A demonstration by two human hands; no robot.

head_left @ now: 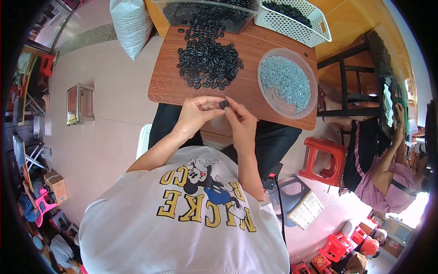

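Just off the table's front edge, a small black oval plastic piece (224,104) is pinched between my two hands. My left hand (199,115) grips its left side with thumb and fingertips. From the right, my right hand (242,120) closes thumb and fingers on the same piece; whether a smaller part sits between those fingers I cannot tell. Beyond the hands lies a loose heap of similar black pieces (210,61), each oval with holes. To the right, a round clear tub (299,117) holds many thin silvery metal pins or screws (286,82).
The brown wooden table (164,84) also carries a clear bin (228,26) and a white perforated basket (315,39), both with black pieces. A white sack (131,27) stands beyond its left side. A red stool (322,157) and a seated person (388,178) are at right.
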